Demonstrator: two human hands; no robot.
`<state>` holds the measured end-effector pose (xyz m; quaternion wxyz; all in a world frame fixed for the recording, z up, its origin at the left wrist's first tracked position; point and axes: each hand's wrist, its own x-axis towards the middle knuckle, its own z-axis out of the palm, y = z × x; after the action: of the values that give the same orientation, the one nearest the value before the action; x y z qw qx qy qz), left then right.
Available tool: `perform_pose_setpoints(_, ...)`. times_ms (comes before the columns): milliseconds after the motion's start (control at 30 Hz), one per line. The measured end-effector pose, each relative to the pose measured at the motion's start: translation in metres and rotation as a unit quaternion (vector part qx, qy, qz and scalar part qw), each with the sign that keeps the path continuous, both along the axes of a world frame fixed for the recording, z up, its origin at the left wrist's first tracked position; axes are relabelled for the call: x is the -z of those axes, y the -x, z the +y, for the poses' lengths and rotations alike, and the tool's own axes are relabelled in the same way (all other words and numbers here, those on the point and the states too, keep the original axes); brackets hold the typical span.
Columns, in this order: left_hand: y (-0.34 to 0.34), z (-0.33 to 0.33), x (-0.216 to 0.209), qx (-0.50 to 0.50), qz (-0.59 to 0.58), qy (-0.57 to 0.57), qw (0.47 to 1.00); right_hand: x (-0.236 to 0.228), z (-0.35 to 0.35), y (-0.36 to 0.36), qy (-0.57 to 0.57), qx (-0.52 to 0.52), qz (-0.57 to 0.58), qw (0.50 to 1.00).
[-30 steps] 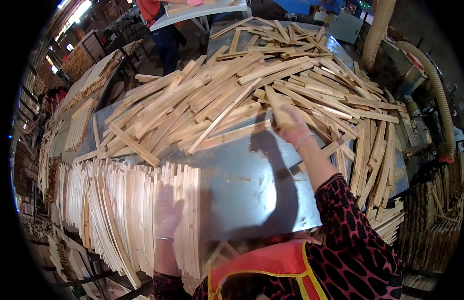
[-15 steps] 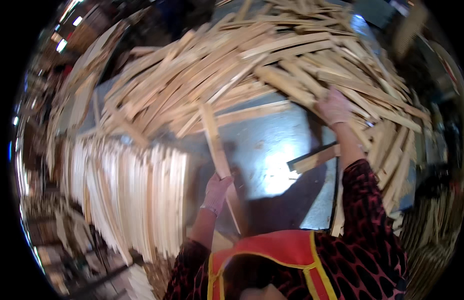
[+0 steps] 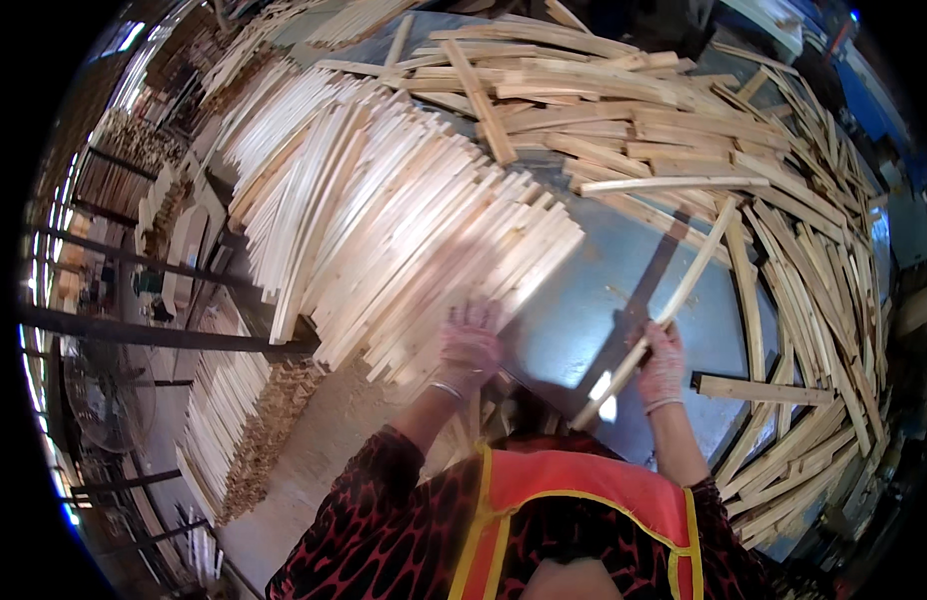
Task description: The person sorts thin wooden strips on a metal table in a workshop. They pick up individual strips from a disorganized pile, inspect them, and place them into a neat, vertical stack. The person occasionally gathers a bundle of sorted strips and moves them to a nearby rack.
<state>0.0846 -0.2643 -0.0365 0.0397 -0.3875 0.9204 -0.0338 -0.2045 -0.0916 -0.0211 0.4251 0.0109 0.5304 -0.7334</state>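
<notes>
My right hand (image 3: 662,362), in a pinkish work glove, is closed around a long narrow wooden strip (image 3: 681,287). The strip slants up and to the right over the metal tabletop (image 3: 554,335). My left hand (image 3: 471,345), gloved too and slightly blurred, has its fingers stretched out and holds nothing I can see. It is at the near right side of a row of pale wooden strips (image 3: 414,225) laid close side by side; whether it touches them I cannot tell.
Loose wooden strips (image 3: 584,85) lie jumbled at the back of the table, and more (image 3: 814,260) curve down the right side. A short dark-ended piece (image 3: 764,390) lies right of my right hand. Lower left, another stack of strips (image 3: 254,430) stands by a dark metal bar (image 3: 164,335).
The view has swung left, bringing the row of strips to the middle. My left hand no longer grips a strip; my right hand has left the loose pile and now holds one.
</notes>
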Motion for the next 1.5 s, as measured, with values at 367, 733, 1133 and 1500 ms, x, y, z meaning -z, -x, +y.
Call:
perform_pose_setpoints(367,-0.112,-0.161,-0.068,-0.072,0.199,-0.044,0.976,-0.055,-0.072,-0.119,0.037,-0.343,0.158,0.925)
perform_pose_setpoints(733,-0.239,-0.284,-0.054,-0.284,0.000,0.087,0.955,-0.016,0.065,0.117,-0.444,-0.082,0.520,0.725)
perform_pose_setpoints(1133,0.116,-0.022,-0.029,0.175,0.112,-0.129,0.970,-0.020,0.057,0.167,-0.517,-0.314,0.376,0.701)
perform_pose_setpoints(1500,0.234,0.052,-0.010,-0.079,0.108,-0.362,0.922,-0.012,0.138,0.345,-0.540,-0.251,0.701,0.393)
